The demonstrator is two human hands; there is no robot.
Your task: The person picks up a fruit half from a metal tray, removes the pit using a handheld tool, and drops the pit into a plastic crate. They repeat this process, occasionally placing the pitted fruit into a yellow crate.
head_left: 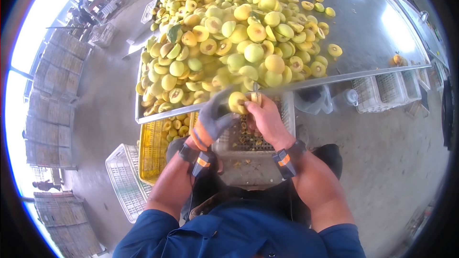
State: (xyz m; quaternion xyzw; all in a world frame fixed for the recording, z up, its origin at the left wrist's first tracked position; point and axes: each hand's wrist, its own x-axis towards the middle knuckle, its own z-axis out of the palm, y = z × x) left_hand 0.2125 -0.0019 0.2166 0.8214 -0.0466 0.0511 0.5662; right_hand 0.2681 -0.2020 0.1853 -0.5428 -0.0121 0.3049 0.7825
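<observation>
My left hand (213, 122), in a grey glove with orange trim, grips a yellow peach (236, 101) at the near edge of the metal table (363, 33). My right hand (266, 119), bare, holds a small knife (255, 91) with its blade against the same peach. A big heap of halved yellow-green peaches (229, 38) covers the table just beyond my hands. Both wrists wear black bands with orange tags.
A white crate (248, 138) with pits and scraps sits under my hands. A yellow crate (155, 148) holds peach halves at the left, with a white crate (125, 181) beside it. More white crates (387, 93) stand under the table at right. Stacked crates line the left wall.
</observation>
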